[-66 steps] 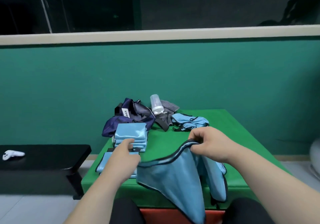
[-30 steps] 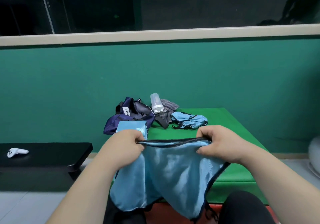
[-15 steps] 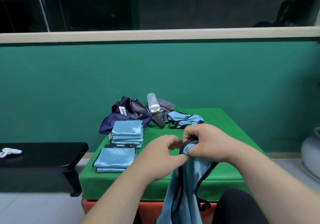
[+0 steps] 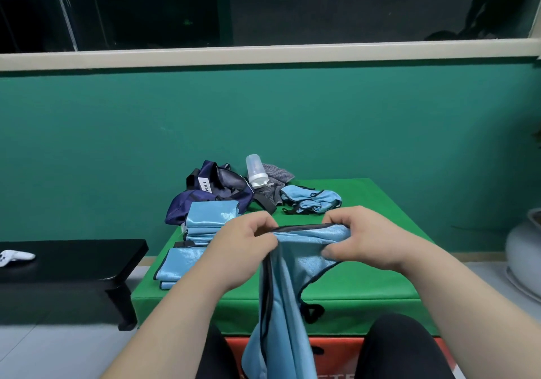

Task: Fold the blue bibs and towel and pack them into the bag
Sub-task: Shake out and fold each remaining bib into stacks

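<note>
Mid-fold. Gripping the black-trimmed top edge of a light-blue cloth bib (image 4: pixel 288 305) in left hand (image 4: pixel 244 249) and right hand (image 4: pixel 366 236), apart, over the near edge of the green padded desk (image 4: pixel 351 289). Next, likely: halving it, stacking it on the desk.

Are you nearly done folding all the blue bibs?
About halfway. Done: a folded stack and a lower folded pile lie on the green table. In hand: the left hand and right hand pinch the top edge of one hanging bib. Left: the crumpled bibs by the bottle need folding, then everything goes into the navy bag.
</note>
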Available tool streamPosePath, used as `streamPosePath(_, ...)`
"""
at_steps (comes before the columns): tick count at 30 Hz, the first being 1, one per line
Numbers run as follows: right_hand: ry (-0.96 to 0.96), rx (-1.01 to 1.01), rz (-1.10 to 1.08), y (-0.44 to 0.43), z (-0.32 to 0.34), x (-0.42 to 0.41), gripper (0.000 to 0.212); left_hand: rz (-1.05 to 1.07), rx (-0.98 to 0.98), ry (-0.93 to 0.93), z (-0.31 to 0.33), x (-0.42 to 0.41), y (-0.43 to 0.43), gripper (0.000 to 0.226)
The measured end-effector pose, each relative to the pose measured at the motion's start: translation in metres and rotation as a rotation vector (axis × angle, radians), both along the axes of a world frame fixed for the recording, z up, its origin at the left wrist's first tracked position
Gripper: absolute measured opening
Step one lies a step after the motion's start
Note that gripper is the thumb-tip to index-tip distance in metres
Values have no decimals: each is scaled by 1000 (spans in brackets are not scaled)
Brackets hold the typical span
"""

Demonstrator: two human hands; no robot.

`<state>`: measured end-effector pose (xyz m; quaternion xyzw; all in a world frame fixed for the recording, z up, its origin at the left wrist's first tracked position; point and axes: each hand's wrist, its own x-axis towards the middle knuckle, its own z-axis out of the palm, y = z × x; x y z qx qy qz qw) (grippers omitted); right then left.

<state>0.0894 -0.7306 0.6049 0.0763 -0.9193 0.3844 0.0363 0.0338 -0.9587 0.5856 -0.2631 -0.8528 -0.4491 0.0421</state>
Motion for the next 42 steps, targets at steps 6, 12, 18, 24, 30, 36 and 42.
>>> streamPosePath(6,89,-154,-41,-3,-9,-7,16,-7,-152,-100,-7,1,-9,11)
streamPosePath(12,137,-202,2,-22,3,-13,14,-70,-169,-89,-20,14,8,11)
streamPosePath(18,147,-145,36,-28,8,-11,19,-6,86,1,-14,24,22,14)
streamPosePath(24,220,-277,29,-26,-9,-11,33,28,214,-2,-11,23,21,17)
streamPosePath(30,67,-676,51,-36,-61,-16,63,64,421,-105,-2,19,10,19)
streamPosePath(36,11,-593,102,-59,-85,-33,20,139,438,-130,3,14,-12,25)
streamPosePath(42,13,-598,102,-64,-89,-41,22,237,430,-144,-1,2,-47,21)
